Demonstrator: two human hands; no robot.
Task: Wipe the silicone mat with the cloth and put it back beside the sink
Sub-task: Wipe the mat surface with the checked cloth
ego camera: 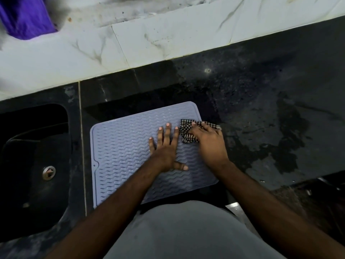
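A pale lilac silicone mat with wavy ridges lies flat on the dark counter, just right of the sink. My left hand presses flat on the mat's middle, fingers spread, holding nothing. My right hand rests on a crumpled black-and-white checked cloth at the mat's far right corner, fingers closed over it. Part of the cloth sticks out past the mat's right edge.
The black stone counter stretches to the right, wet in patches. A white marble-patterned tiled wall runs along the back. Something purple sits at the top left. The sink drain shows at left.
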